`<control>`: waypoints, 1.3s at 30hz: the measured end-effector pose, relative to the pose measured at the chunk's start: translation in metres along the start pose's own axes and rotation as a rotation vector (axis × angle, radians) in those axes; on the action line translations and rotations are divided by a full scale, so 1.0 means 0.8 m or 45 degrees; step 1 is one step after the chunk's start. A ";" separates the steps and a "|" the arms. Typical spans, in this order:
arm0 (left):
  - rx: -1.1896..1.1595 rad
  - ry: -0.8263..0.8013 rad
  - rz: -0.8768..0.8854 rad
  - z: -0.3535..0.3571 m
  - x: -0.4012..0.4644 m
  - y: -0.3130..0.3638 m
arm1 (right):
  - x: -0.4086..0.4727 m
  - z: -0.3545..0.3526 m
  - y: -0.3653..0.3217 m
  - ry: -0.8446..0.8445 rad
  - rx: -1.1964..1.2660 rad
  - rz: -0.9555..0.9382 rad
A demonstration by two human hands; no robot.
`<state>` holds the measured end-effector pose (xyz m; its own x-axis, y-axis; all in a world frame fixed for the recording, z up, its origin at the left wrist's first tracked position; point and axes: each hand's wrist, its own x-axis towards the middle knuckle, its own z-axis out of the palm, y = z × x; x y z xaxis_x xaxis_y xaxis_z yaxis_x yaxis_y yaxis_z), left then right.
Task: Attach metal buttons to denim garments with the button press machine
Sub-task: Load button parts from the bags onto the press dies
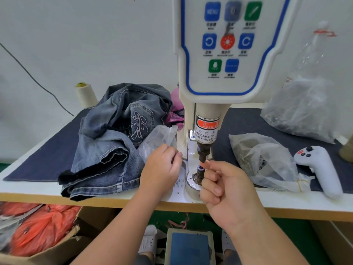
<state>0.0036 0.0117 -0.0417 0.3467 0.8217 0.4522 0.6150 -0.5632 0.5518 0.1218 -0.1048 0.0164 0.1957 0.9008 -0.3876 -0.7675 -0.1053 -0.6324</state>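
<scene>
My right hand (227, 188) reaches up to the white button press machine (219, 73), index fingertip touching the dark metal upper die (202, 154); the other fingers curl loosely, and I cannot tell whether they pinch a button. Just below that fingertip sits the purple-capped lower die (200, 169). My left hand (162, 167) is curled, pinching something small and dark. Beyond my left hand lies the crumpled grey-blue denim garment (114, 138), beside a clear plastic bag (158, 138).

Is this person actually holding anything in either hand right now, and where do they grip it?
The left hand pinches something small and dark at its fingertips. What it is cannot be told. The right hand reaches its fingertips to the press die; any hold is unclear.
</scene>
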 end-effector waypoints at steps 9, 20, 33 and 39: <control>0.014 0.002 -0.018 0.000 0.000 0.002 | -0.012 0.001 0.003 -0.094 0.023 -0.105; 0.037 0.017 0.001 0.001 -0.001 0.002 | -0.022 -0.002 0.013 -0.192 0.303 0.040; -0.332 0.325 -0.002 -0.036 -0.002 0.025 | -0.031 -0.026 0.013 -0.117 0.099 0.064; 0.381 0.290 -0.252 -0.086 0.103 -0.010 | -0.033 -0.037 0.019 -0.104 -0.038 0.131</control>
<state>-0.0215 0.0776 0.0398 0.0566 0.8525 0.5196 0.8441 -0.3188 0.4312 0.1234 -0.1428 -0.0029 0.0656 0.9159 -0.3959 -0.7623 -0.2100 -0.6122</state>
